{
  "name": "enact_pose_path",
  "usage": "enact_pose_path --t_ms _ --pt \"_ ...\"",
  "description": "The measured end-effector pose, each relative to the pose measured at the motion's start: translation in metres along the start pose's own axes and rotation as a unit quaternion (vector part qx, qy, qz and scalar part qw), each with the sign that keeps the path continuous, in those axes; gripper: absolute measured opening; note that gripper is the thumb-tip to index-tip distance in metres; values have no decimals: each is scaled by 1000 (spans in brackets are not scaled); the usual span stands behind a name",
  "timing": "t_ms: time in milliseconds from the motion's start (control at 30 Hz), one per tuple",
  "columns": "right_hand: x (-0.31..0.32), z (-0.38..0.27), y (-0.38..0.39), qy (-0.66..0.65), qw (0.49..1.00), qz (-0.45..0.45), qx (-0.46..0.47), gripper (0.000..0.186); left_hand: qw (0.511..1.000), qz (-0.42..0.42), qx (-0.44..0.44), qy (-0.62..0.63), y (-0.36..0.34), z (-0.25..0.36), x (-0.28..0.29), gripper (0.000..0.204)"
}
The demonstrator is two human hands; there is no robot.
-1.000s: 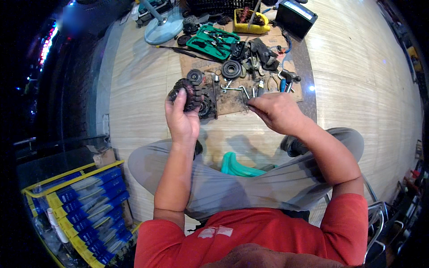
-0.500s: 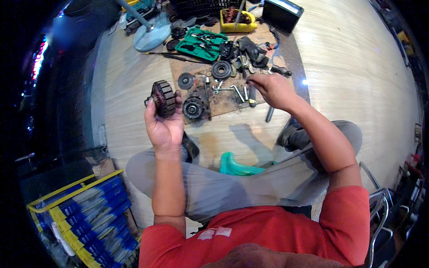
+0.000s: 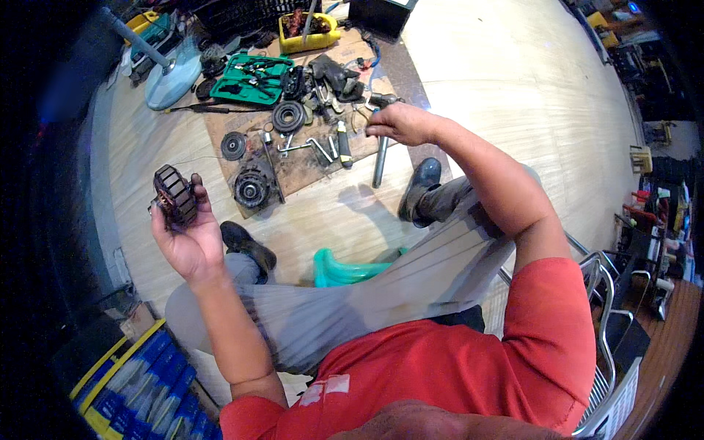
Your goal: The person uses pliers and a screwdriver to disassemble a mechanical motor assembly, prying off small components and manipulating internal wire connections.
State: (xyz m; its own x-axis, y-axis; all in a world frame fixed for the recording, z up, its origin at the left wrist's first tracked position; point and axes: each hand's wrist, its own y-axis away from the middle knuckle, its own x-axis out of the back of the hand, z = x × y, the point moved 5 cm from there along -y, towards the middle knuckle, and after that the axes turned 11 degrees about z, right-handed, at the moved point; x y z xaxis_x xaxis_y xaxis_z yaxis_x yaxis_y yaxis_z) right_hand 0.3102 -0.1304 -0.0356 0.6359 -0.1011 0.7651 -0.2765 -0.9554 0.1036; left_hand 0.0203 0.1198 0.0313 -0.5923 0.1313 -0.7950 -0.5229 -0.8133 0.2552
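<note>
Slotted core (image 3: 176, 196), round and dark with a coppery middle, is held up beyond the near left corner of the cardboard (image 3: 304, 174), above the floor (image 3: 477, 95). The left hand (image 3: 192, 238) has its grip around it, thumb on one side and fingers on the other, with the slotted rim showing. The right hand (image 3: 402, 123) is stretched out over the right end of the cardboard's near edge, fingertips drawn together; whether that grip is empty or pinching something small, I cannot tell.

Just beside those fingertips is a metal tube (image 3: 380, 165), whose lower end sticks out past the near edge; a knife-like tool (image 3: 344, 147) and bent wrenches (image 3: 321, 150) lie further left. A round dark housing (image 3: 253, 187) sits at the near left corner, close to the core.

My judgement: the step in hand is keeping the core aloft while the free arm works among the tools. A next move there calls for a steady left grip and a clean pick by the right fingers, without knocking the tube.
</note>
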Motion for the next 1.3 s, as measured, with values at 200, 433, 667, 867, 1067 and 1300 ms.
enact_pose_path --t_ms 200,433,667,867,1067,1300 --pt "26 32 23 235 964 1 -125 32 999 34 13 1 -6 -1 7 40" --pt "27 42 19 291 943 76 -144 26 1000 25 1 -9 -6 -9 4 40" --pt "59 70 13 227 939 175 -188 31 999 48 -3 -26 -2 -16 2 33" --pt "81 78 13 148 943 240 -174 38 998 53 -6 -30 -1 -13 -1 38" --pt "94 74 17 135 925 282 -216 40 999 34 -24 -26 -3 -10 -1 37" --pt "74 75 16 227 941 125 -218 40 998 35 -25 -56 8 -9 -3 33"
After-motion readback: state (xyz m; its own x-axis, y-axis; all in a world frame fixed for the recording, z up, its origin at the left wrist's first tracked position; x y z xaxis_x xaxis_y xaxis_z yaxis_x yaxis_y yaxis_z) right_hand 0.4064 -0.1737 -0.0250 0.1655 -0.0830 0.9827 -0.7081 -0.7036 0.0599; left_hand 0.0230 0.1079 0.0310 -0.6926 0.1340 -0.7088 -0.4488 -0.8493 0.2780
